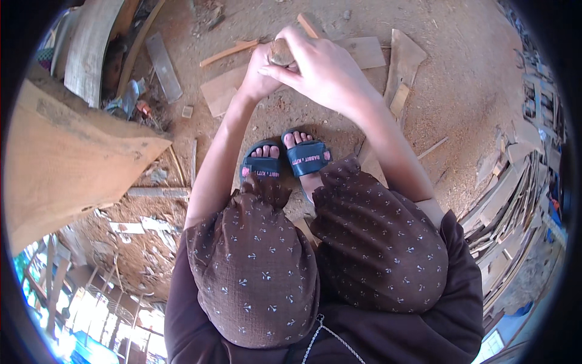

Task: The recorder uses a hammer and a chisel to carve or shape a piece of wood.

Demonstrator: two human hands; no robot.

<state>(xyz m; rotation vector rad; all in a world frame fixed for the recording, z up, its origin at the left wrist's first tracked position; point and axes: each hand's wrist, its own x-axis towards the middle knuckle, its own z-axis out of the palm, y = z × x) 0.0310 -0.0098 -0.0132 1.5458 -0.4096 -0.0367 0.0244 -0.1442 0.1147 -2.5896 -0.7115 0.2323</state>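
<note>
"Where is the brown piece [280, 52] held?"

"Near the top of the view, between the left hand [260, 77] and the right hand [324, 68]. It is gripped by both, and only its blunt end is left uncovered. What it is cannot be told, since the rest is hidden by the hands."

"What is seen lying around them?"

"Wood, mostly. A thin strip [229, 53] is seen just left of the hands, and a short stick [308, 25] just beyond them. A flat board [219, 92] is partly covered by the left arm. On the right, a pale board [365, 51] and a tapered board [405, 60] are strewn on the dirt floor [473, 73]."

"Is anything larger set in the way?"

"The left side is blocked by a broad wooden slab [73, 158], its tip pointed toward the left forearm but kept apart from it. The far right is taken up by a heap of thin offcuts [509, 209]. Below the hands, two dark sandals [308, 158] are worn."
</note>
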